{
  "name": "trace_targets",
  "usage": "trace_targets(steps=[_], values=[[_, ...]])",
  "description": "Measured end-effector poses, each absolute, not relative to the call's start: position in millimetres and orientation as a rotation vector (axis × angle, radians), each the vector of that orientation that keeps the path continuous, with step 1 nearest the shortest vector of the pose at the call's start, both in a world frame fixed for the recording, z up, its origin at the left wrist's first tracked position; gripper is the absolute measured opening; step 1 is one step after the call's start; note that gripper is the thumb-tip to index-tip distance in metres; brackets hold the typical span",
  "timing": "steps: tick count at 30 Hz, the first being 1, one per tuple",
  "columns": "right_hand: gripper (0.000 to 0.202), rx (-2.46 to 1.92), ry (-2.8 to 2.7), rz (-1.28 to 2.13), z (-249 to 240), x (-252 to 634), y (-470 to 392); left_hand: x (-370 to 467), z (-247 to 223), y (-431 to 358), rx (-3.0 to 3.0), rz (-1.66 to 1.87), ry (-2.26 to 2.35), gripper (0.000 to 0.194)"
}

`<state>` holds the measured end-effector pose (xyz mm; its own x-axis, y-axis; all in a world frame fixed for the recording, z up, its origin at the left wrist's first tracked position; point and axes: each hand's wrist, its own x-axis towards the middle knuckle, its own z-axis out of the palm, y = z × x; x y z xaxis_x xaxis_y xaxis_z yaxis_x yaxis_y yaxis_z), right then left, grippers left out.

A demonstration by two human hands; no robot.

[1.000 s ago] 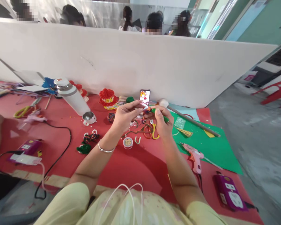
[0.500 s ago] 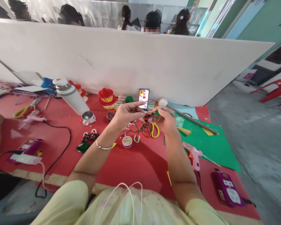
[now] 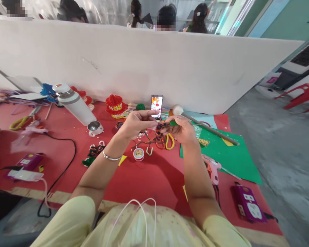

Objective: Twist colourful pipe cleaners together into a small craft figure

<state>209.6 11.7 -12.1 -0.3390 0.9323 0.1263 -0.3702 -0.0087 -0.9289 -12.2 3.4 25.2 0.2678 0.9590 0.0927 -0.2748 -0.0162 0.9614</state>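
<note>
Above the red tabletop, my left hand pinches the left end of a dark, multicoloured fuzzy twisted piece. My right hand has its fingers closed on the right side of the same piece. A small green part shows at the right fingertips, with a thin stem running out to the right. Just below the hands lie yellow-and-red-handled scissors and dark cords. A small round spool and a bent pale green piece rest nearer to me. Behind the hands stands a phone with its screen lit.
To the left are a white bottle, a metal-lined cup and a red fuzzy ornament. A pink glue gun, a stick and a purple power strip lie right. A white partition rises behind.
The view has shifted slightly. The green part has come into sight at my right fingertips, and the fuzzy piece shows more between my hands, hanging a little lower.
</note>
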Motion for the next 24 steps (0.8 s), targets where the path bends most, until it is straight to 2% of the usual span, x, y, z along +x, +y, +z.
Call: trace_targets(steps=[7, 14, 24], values=[[0.039, -0.651, -1.228, 1.617, -12.7, 213.1, 11.0, -14.8, 26.4, 6.2, 1.128, 1.124, 0.781, 0.037], [0.034, -0.623, -1.273, 1.596, -12.3, 216.8, 10.3, -11.3, 31.2, 3.8, 1.188, 1.050, 0.793, 0.041], [0.028, -0.633, -1.399, 1.422, -9.0, 223.1, 4.2, -10.5, 23.8, 8.2, 1.343, 1.196, 0.920, 0.037]])
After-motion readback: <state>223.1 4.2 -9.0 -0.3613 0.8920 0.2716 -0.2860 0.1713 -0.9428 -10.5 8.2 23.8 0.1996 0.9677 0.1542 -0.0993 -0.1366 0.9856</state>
